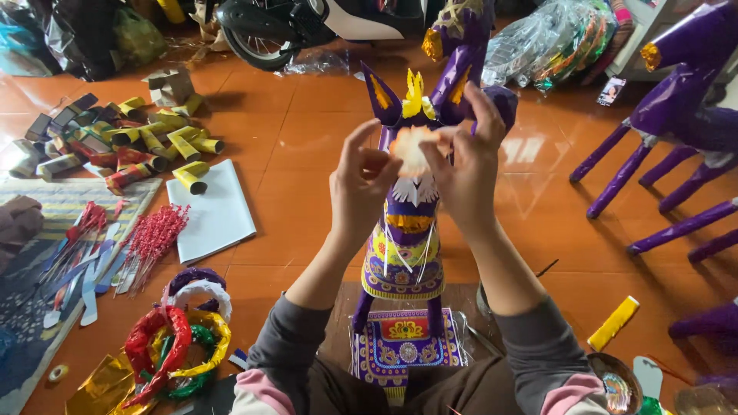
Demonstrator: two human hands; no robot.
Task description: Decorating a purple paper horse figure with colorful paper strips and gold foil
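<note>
both hands meet at the head of the purple paper horse (403, 246): the left hand (360, 184) and right hand (463, 165) pinch a pale round paper piece (409, 150) between narrow fingertips, which hide the horse's face. the piece is blurred, perhaps a rosette. left of the horse lie yellow foil rolls (173, 142) and a white sheet (211, 211); right of it, a yellow strip (613, 323).
</note>
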